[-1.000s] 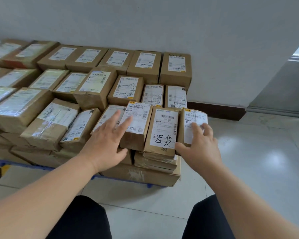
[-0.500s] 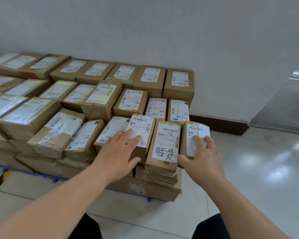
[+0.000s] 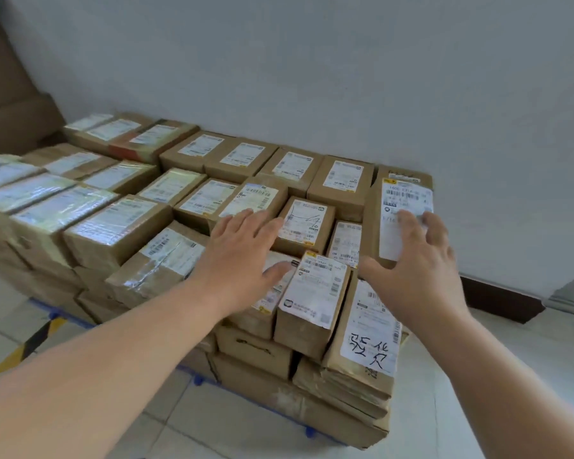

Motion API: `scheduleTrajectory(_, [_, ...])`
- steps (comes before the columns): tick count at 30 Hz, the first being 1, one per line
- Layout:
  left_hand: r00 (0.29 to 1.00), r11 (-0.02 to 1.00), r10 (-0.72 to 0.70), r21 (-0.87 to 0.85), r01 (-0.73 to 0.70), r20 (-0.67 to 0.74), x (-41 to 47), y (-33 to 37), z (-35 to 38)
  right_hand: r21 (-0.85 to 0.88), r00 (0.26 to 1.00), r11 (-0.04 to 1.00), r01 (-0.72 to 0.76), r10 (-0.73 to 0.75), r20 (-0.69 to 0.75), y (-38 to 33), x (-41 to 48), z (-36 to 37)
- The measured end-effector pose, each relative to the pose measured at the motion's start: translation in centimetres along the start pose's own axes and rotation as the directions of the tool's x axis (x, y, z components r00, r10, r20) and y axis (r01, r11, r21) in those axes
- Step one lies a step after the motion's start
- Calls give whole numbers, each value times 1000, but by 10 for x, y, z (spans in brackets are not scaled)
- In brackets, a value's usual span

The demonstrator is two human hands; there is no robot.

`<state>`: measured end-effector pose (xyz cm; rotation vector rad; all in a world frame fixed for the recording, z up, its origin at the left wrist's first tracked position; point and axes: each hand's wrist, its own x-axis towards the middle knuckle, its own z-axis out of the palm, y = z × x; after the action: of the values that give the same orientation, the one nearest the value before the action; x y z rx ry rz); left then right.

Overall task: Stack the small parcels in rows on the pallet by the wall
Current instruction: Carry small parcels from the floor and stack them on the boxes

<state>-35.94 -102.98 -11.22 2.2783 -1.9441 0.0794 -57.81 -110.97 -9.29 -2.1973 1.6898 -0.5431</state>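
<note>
Brown cardboard parcels with white labels lie in rows, several layers deep, on a blue pallet (image 3: 197,379) against the wall. My right hand (image 3: 421,270) grips a small narrow parcel (image 3: 400,200) by its front end and holds it over the back right corner of the stack. My left hand (image 3: 242,260) hovers flat with fingers spread over the front-middle parcels, its thumb near a labelled parcel (image 3: 315,293). To the right of that one lies a parcel with handwritten black characters (image 3: 368,336) at the front right edge.
The grey wall (image 3: 312,61) runs right behind the stack, with a dark skirting board (image 3: 497,299) at the right. Yellow-black tape (image 3: 30,342) marks the tiled floor at the left. A big brown carton (image 3: 7,104) stands at the far left.
My right hand has lifted the narrow parcel from the front right edge and carried it toward the back right corner. My left hand has moved forward over the middle rows. The camera has moved closer.
</note>
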Motion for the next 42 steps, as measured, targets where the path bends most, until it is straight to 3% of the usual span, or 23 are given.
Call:
scheduleTrajectory(3, [997, 996, -77, 45, 78, -27, 3, -38, -8, -6, 996, 996, 86, -86, 35, -36, 23, 19])
scheduleTrajectory(8, [972, 974, -226, 48, 223, 66, -16, -95, -48, 13, 977, 994, 113, -113, 183, -98, 39, 34])
scheduleTrajectory(18, [867, 895, -439, 35, 444, 234, -107, -145, -187, -31, 886, 985, 172, -141, 442, -220, -13, -38])
scheduleTrajectory(28, [806, 838, -511, -38, 545, 298, -150, -172, -353, -35, 849, 972, 231, -184, 496, -354, -55, -151])
scheduleTrajectory(35, [825, 845, -483, -93, 527, 294, -149, -216, -422, 36, 863, 973, 229, -220, 455, -432, -67, -169])
scheduleTrajectory(39, [756, 727, -537, -249, 640, 374, -127, -246, -438, 136, 863, 966, 221, -258, 434, -480, -65, -153])
scheduleTrajectory(42, [664, 482, -537, -456, 748, 520, -96, -272, -435, 179, 850, 959, 219, -278, 448, -511, -53, -130])
